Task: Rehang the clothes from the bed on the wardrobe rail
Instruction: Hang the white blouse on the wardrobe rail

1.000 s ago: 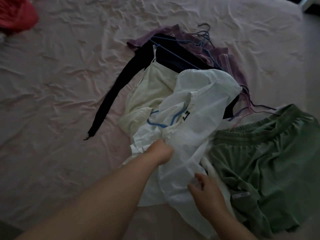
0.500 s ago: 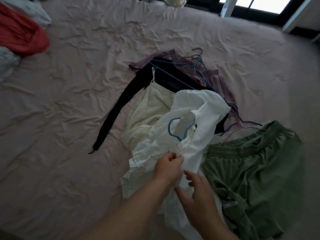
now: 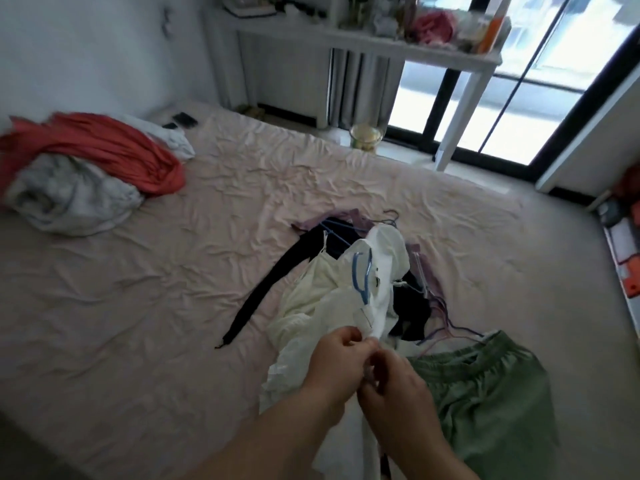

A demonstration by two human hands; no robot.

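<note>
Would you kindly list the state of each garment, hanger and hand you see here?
white shirt: lifted, on blue hanger
left hand: pinching the shirt
right hand: pinching the shirt
green shorts: crumpled on bed
black garment: flat on bed
cream top: lying on bed

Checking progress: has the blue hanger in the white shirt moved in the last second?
Yes. The blue hanger has swung from lying flat to upright, rising toward the black top.
</note>
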